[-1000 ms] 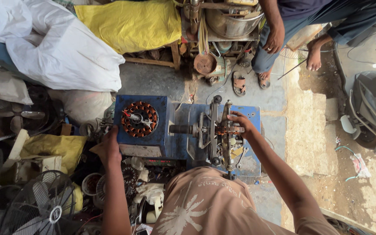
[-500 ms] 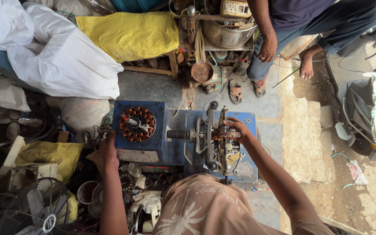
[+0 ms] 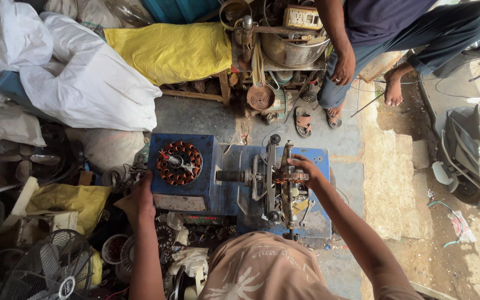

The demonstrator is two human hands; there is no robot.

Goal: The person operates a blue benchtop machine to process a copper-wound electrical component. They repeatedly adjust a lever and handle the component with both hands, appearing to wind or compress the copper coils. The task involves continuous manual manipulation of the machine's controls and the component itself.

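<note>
The blue winding machine (image 3: pixel 234 183) sits on the floor just ahead of us, a copper-wound stator (image 3: pixel 179 163) mounted on its left face. Our right hand (image 3: pixel 305 169) curls its fingers over the coil former (image 3: pixel 287 178) on the spindle frame at the machine's right side. Our left hand (image 3: pixel 141 191) rests against the machine's left edge, fingers together. Beyond it, another person's hand (image 3: pixel 343 66) rests on their knee, near a yellow cloth (image 3: pixel 168 50).

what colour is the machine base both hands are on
Blue, with worn patches, seen in the head view: the machine base under the left hand and right hand.
</note>
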